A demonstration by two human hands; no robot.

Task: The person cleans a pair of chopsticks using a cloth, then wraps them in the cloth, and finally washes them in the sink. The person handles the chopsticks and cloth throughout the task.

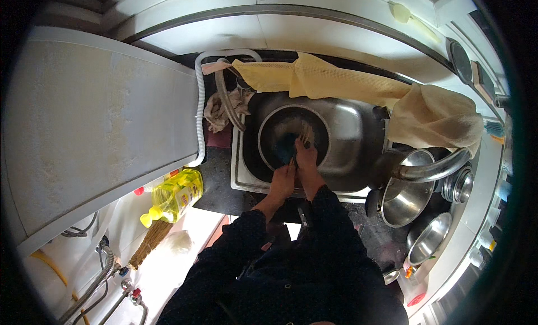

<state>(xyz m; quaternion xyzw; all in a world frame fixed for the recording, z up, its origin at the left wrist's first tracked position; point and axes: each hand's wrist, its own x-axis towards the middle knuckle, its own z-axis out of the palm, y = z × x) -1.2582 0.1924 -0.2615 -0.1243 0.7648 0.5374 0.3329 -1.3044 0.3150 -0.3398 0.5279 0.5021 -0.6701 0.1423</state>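
Note:
A round metal pan or basin [269,115] sits in the left half of a stainless steel sink [351,136]. Over its near side, my left hand [283,181] and my right hand [307,157] are close together. Thin light-coloured sticks [308,133], perhaps chopsticks, reach from my right hand into the pan, and their lower ends come near my left fingers. The fingers of both hands look closed around them. A dark blue-green thing [286,146] lies in the pan left of my right hand; its kind is unclear. The pan's inside is dark and partly blurred.
A curved faucet [230,102] and a crumpled rag [220,115] are left of the sink. Yellow cloth [328,81] lies along its back edge. A yellow detergent bottle [178,194] stands at left. Metal bowls [405,201] and a beige cloth [437,117] are at right.

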